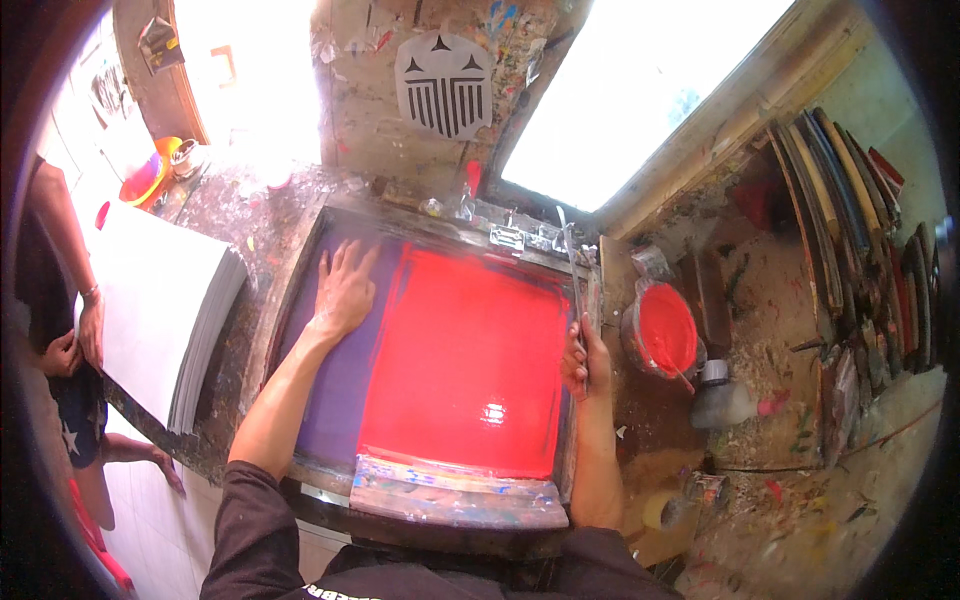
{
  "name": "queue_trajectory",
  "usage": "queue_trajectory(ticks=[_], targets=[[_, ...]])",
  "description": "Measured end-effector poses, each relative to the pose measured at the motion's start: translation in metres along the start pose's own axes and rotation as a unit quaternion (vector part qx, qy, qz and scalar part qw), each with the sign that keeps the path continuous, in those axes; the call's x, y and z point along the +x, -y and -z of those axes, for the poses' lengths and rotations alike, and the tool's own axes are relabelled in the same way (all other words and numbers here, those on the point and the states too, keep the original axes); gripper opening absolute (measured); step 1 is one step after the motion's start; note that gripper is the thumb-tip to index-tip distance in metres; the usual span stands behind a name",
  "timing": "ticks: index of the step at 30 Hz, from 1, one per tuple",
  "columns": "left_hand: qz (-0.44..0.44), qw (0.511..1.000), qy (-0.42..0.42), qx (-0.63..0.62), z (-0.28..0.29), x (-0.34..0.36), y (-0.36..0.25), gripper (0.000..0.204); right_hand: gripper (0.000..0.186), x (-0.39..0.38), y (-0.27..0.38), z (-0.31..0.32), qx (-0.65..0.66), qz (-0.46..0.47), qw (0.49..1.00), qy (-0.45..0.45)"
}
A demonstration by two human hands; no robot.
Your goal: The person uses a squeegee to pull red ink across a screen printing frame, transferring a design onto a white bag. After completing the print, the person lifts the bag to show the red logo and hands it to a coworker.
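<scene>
A screen-printing frame [283, 290] lies in front of me, its mesh purple on the left and covered with a large rectangle of red ink [465, 365]. My left hand [345, 288] rests over the purple mesh [325, 400], fingers spread and slightly blurred, holding nothing. At the frame's right side, my right hand [587, 358] is closed around the lower end of a thin metal rod [572, 255], which points away from me; whether it is fixed to the frame I cannot tell. A wide squeegee [455, 492], stained with paint, lies across the frame's near edge.
Right of the frame stands a tub of red ink [667, 328], with a plastic bottle [722, 400] nearby. Several squeegees [850, 210] lean at the far right. A thick stack of white paper [165, 300] lies left, beside another person [70, 290]. A metal hinge clamp [510, 235] sits at the back.
</scene>
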State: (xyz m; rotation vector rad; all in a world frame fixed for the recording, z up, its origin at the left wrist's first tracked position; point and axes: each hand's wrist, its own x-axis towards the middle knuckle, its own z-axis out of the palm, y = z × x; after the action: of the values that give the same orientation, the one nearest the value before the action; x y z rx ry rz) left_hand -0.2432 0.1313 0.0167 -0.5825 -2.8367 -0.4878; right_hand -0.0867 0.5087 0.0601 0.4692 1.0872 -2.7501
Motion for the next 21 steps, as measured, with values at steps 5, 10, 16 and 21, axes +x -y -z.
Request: queue_trajectory(ticks=[5,10,16,21], targets=[[-0.005,1.000,-0.005,-0.007,0.000,0.002,-0.004,0.059,0.032,0.012,-0.001,-0.010,0.079,0.154,0.968,-0.180],[-0.002,1.000,-0.006,-0.002,0.000,0.001,-0.003,0.059,0.030,0.007,0.006,0.012,0.035,0.119,0.982,-0.142],[-0.005,1.000,-0.009,-0.001,-0.002,0.003,-0.003,0.058,0.028,0.004,-0.003,-0.002,-0.069,0.118,0.986,-0.095],[-0.003,1.000,-0.007,-0.008,0.001,0.002,-0.005,0.057,0.030,0.014,0.004,0.002,0.132,0.209,0.935,-0.255]])
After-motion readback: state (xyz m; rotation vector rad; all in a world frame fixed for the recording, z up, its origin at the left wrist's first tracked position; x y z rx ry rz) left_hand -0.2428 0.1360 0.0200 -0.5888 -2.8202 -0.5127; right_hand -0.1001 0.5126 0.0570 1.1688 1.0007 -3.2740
